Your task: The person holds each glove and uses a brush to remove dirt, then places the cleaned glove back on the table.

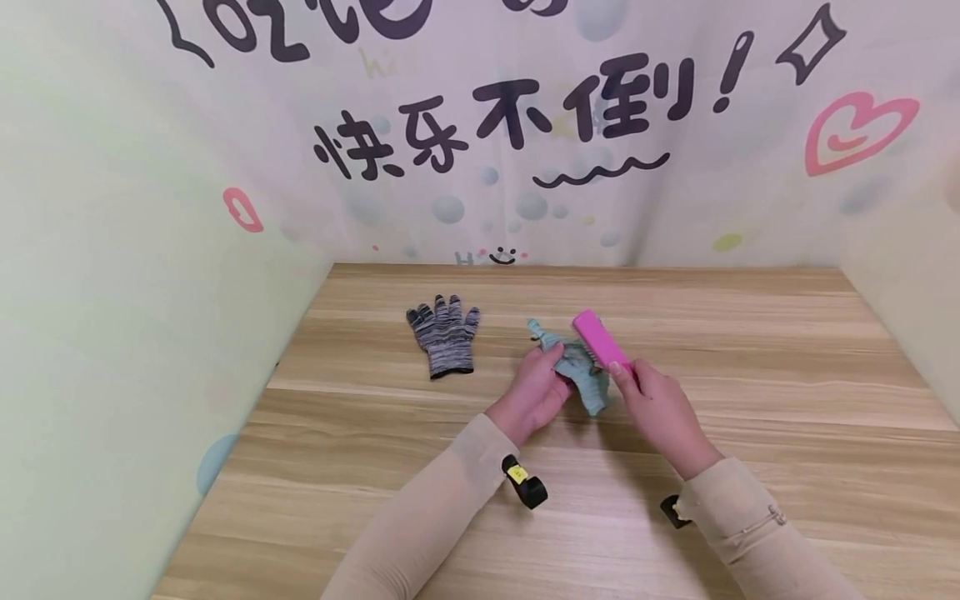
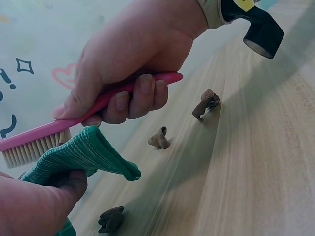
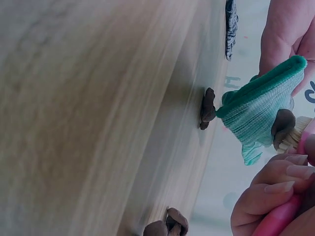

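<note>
My left hand (image 1: 536, 393) pinches a green knitted glove (image 1: 587, 382) and holds it above the table. A pink brush (image 1: 600, 340) is gripped by its handle in my right hand (image 1: 663, 412), the fingers curled round it. Its pale bristles (image 2: 37, 147) face down against or just beside the glove, as the left wrist view shows. In the right wrist view a brown lump (image 3: 283, 127) sits between the glove and the bristles. The far side of the glove is hidden.
A grey-and-black striped glove (image 1: 448, 337) lies flat at the back left of the wooden table (image 1: 337, 467). Several brown crumpled lumps, such as one lump (image 2: 158, 138) and another lump (image 2: 205, 104), lie on the tabletop below the hands. A printed cloth (image 1: 285, 167) hangs behind.
</note>
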`<state>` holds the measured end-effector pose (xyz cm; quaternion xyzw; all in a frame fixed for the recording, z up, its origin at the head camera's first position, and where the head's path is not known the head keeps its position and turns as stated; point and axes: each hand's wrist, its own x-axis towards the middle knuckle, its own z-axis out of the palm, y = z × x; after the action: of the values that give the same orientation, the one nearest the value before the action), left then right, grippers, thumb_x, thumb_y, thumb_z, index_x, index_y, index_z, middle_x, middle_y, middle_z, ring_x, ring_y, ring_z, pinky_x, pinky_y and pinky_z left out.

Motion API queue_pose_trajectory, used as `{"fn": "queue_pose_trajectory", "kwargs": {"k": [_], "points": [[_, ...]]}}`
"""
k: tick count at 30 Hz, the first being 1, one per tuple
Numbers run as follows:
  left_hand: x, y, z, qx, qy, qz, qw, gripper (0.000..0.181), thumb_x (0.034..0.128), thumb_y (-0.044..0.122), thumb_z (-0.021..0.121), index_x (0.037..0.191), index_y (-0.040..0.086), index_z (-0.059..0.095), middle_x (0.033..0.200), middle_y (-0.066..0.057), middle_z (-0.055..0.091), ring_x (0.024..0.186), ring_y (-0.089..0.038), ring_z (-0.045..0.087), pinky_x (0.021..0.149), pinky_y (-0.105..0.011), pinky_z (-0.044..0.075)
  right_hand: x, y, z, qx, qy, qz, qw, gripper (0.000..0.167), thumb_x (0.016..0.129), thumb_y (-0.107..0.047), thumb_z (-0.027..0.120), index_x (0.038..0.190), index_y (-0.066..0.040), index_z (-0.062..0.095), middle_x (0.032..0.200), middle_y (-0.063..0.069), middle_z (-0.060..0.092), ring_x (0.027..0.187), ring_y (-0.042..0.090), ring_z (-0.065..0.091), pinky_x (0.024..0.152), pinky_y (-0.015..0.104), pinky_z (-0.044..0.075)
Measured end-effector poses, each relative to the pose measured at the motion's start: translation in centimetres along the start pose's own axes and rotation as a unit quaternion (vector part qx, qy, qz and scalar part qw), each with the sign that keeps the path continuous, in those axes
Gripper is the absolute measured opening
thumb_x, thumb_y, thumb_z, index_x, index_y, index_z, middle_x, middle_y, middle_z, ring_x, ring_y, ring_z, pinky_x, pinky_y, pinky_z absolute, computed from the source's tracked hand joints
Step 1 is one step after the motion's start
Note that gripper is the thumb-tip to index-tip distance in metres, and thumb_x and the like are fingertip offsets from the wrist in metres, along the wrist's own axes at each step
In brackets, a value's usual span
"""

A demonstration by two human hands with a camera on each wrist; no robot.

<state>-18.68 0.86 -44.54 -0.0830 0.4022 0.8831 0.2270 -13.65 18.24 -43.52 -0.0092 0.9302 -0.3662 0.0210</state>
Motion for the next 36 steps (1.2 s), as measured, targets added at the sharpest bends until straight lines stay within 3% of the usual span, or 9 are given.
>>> {"fn": "queue_pose_trajectory", "kwargs": {"k": [6, 16, 36], "points": [[0.2, 0.4, -0.2, -0.009, -0.005, 0.010, 0.9999, 0.050, 0.1111, 0.017, 0.030, 0.157, 0.000, 0.020, 0.158, -0.022, 0.038, 0.149, -0.033, 0.034, 0.124, -0.047, 0.031, 0.1, 0.7, -0.2, -0.010, 0.000, 0.006, 0.9999, 0.063, 0.107, -0.055, 0.032, 0.110, 0.002, 0.058, 0.073, 0.007, 0.047, 0.063, 0.020, 0.045, 0.053, 0.030, 0.041], [0.1, 0.6, -0.5, -0.002, -0.024, 0.001, 0.9997, 0.050, 0.1113, 0.019, 0.029, 0.156, -0.002, 0.022, 0.156, -0.024, 0.041, 0.146, -0.036, 0.039, 0.122, -0.050, 0.035, 0.0, 1.1, -0.4, -0.007, -0.007, 0.013, 0.9999, 0.062, 0.107, -0.055, 0.032, 0.105, 0.001, 0.057, 0.071, 0.006, 0.045, 0.061, 0.019, 0.043, 0.049, 0.030, 0.039], [0.0, 0.8, -0.6, -0.005, -0.008, -0.014, 0.9999, 0.043, 0.1107, 0.021, 0.034, 0.148, -0.001, 0.036, 0.149, -0.021, 0.050, 0.142, -0.033, 0.047, 0.119, -0.045, 0.040, -0.1, 1.7, -0.7, -0.016, 0.000, 0.023, 0.9996, 0.065, 0.107, -0.055, 0.030, 0.108, 0.004, 0.057, 0.070, 0.007, 0.046, 0.060, 0.021, 0.044, 0.051, 0.030, 0.040]]}}
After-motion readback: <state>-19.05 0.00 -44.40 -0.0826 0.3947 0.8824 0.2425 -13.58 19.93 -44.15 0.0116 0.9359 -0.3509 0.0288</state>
